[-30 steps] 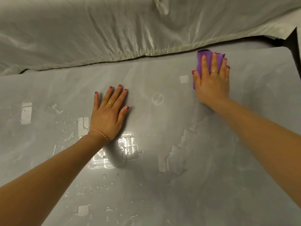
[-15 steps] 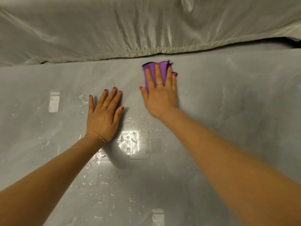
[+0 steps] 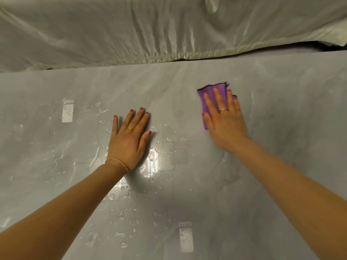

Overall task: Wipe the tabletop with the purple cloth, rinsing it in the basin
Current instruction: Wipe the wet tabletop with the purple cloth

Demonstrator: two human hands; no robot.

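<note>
The grey tabletop fills the view, with water drops and wet patches left of centre and near the front. My right hand lies flat on the folded purple cloth, pressing it onto the table right of centre; only the cloth's far and left edges show past my fingers. Flat on the wet surface near the centre, fingers spread, rests my left hand, which holds nothing. No basin is in view.
A wrinkled pale sheet covers whatever stands beyond the table's far edge. A dark gap shows under the sheet at the far right.
My right hand slid the cloth left towards my left hand, then back right and slightly nearer. My left hand stayed flat on the table.
</note>
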